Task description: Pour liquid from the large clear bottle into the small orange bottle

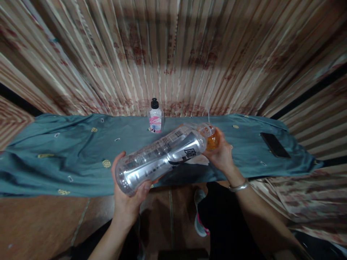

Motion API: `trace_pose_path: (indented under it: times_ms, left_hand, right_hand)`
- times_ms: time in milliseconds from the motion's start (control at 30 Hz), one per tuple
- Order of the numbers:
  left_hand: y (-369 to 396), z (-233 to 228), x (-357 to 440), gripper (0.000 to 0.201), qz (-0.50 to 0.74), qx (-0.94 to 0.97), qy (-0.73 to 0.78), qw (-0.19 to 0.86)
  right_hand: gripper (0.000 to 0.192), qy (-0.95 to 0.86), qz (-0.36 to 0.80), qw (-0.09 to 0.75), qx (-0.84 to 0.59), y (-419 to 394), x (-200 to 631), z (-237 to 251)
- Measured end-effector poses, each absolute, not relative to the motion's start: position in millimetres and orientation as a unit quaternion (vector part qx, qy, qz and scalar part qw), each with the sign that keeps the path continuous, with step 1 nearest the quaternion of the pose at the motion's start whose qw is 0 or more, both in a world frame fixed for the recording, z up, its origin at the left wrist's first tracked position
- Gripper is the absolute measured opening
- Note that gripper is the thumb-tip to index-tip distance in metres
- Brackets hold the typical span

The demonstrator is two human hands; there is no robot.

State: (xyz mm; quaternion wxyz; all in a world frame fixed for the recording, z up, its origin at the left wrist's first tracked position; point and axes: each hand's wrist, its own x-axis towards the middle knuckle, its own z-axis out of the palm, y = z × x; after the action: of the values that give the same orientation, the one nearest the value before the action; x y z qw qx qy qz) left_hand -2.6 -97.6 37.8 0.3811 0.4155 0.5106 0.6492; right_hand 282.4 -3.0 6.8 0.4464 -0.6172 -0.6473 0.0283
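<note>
My left hand (129, 202) is wrapped around the base of a large clear plastic bottle (162, 155) with a silver label and black characters. The bottle lies tilted across the view, its neck to the upper right. Against that neck, my right hand (221, 153) is closed around a small container (213, 140) holding orange liquid. A thin clear stem rises above the container; what it belongs to I cannot tell. The bottle's mouth meets or overlaps the container's top. Beneath the bottle, something white (199, 160) like a tissue lies partly hidden.
A small clear bottle with a black cap and pink label (155, 121) stands at the back of the cloth-covered table (81, 144). A black phone (274, 145) lies at the right. Behind the table hangs a patterned curtain (168, 57).
</note>
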Motion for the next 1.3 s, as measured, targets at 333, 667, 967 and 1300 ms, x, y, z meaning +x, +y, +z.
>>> trace_pose_path:
  times_ms: [333, 667, 967, 1300]
  left_hand:
    - [-97.5, 44.3, -0.5, 0.099, 0.657, 0.375, 0.497, 0.425]
    - [-96.8, 40.5, -3.6, 0.099, 0.646, 0.384, 0.508, 0.421]
    - [-96.4, 38.2, -4.6, 0.098, 0.646, 0.383, 0.505, 0.426]
    - [-95.7, 38.5, -4.7, 0.1, 0.641, 0.393, 0.51, 0.418]
  right_hand:
    - [0.085, -0.65, 0.03, 0.441, -0.618, -2.9, 282.0, 7.2]
    - [0.086, -0.655, 0.022, 0.445, -0.61, -2.0, 281.9, 4.4]
    - [0.088, -0.656, 0.03, 0.446, -0.608, -1.4, 282.9, 1.9]
    - [0.085, -0.651, 0.029, 0.448, -0.612, -2.2, 281.5, 7.4]
